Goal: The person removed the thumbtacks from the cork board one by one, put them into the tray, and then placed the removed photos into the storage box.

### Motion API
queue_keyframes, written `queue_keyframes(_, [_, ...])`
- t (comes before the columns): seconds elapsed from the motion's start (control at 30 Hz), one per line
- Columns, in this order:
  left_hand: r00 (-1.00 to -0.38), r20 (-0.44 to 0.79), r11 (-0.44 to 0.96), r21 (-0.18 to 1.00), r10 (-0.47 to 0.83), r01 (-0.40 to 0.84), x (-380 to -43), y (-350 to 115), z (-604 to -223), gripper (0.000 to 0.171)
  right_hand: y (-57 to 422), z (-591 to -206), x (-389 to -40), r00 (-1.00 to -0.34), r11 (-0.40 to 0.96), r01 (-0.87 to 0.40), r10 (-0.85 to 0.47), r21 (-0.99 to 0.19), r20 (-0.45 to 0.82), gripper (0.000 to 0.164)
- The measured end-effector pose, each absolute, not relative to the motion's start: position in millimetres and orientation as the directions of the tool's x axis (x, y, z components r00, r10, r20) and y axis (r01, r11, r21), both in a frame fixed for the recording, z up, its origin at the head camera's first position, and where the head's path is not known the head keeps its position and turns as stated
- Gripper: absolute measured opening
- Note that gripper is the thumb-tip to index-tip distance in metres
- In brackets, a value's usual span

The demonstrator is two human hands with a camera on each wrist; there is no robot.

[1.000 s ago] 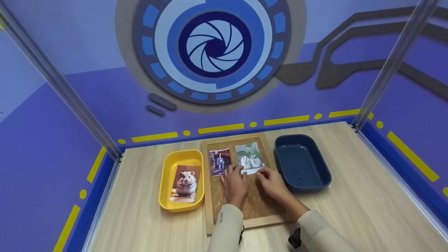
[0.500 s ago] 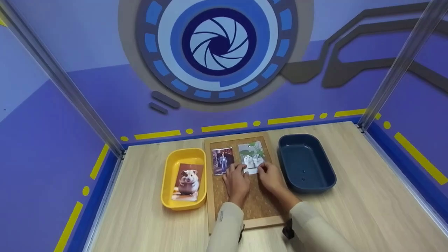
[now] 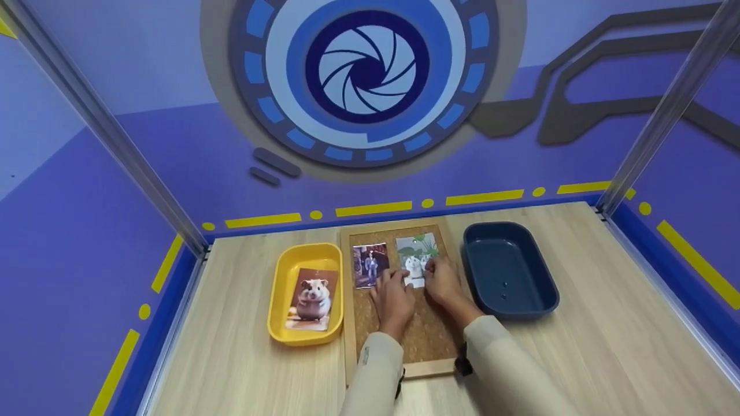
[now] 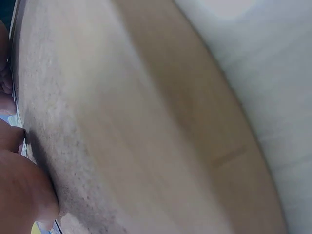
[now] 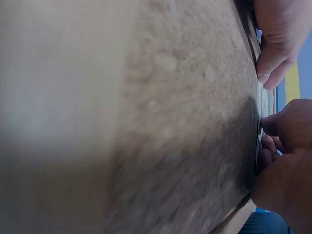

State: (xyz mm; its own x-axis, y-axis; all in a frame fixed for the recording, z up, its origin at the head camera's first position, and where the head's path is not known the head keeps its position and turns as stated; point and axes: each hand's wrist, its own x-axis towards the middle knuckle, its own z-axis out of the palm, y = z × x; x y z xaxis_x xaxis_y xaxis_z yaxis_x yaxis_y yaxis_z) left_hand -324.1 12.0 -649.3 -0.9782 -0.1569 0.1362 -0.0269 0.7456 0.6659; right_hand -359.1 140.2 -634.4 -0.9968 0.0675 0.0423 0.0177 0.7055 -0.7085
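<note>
My left hand (image 3: pixel 394 300) rests on the cork board (image 3: pixel 428 341), its fingertips at the lower left edge of a photo of white hamsters under green leaves (image 3: pixel 411 267). At that photo's right edge is my right hand (image 3: pixel 444 282), thumb and forefinger drawn together; I cannot tell whether they pinch something. Left of it on the board lies a photo of a standing person (image 3: pixel 370 266). The right wrist view has my right hand (image 5: pixel 287 161) low against the board, its fingertips close to the photo's edge. In the left wrist view, my left hand (image 4: pixel 22 190) shows only partly.
A yellow tray (image 3: pixel 276 289) left of the board holds a hamster photo (image 3: pixel 312 300). To the right stands a dark blue tray (image 3: pixel 540 271) with a few tiny pieces (image 3: pixel 504 290) in it. Purple walls (image 3: pixel 173 162) enclose the wooden table (image 3: pixel 231 370).
My right hand has moved from the hamster photo's lower right corner up along its right edge. The left hand stays at the lower edge. The head view has shifted slightly.
</note>
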Motion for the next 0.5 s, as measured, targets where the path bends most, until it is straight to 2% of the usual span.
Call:
queue_keyframes(0.2, [-0.975, 0.143, 0.735, 0.678, -0.172, -0.03, -326.7, 10.0, -649.9, 0.022, 129.8, -634.2, -375.1, -0.994, 0.694, 0.095, 0.099, -0.714, -0.036, 0.012])
queue_keyframes(0.5, [-0.969, 0.183, 0.724, 0.689, -0.167, 0.005, -325.6, 12.0, -652.8, 0.021, 126.6, -632.7, -391.5, -0.991, 0.695, 0.095, 0.136, -0.712, 0.001, 0.013])
